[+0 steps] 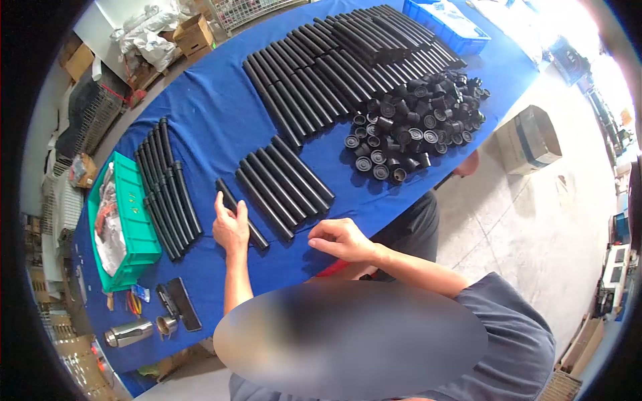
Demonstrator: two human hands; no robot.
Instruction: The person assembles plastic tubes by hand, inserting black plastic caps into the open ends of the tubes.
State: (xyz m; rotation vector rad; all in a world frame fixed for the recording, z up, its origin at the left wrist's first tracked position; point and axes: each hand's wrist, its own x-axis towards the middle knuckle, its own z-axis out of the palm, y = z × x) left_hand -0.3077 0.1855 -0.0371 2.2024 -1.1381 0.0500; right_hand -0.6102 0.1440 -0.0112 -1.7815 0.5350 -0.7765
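Note:
A single black tube lies slanted on the blue cloth, with my left hand at its left side. The left fingers and thumb are bent around its upper part; the palm side is hidden. My right hand is over the table's near edge, its fingers loosely curled and the thumb a little apart, with nothing visible in it. Between and beyond the hands is a row of several black tubes, close to my right fingertips.
More black tubes are stacked at the back, beside a heap of black caps. Capped tubes lie left, near a green crate. A steel flask and black device sit front left; a blue crate stands back right.

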